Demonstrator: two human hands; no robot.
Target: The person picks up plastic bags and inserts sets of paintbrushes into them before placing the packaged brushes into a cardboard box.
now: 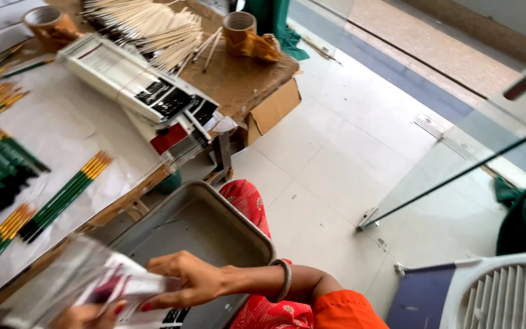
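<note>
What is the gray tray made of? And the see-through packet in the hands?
The tray looks like metal: dull gray with a rolled, faintly shiny rim. The packet looks like thin clear plastic, glossy and see-through, though it is blurred. The right hand grips it.

The one camera sits on my head and looks steeply down and a little to my right, tilted so that the table (62,134) slants across the upper left and the tiled floor (330,170) fills the middle and right. It is close enough that my right hand (193,280) and left hand (83,317) crowd the bottom edge, partly blurred, with the grey metal tray (238,222) just beyond them. With only this view, nothing is shared with another, and the glass door (458,152) marks its far right reach.
</note>
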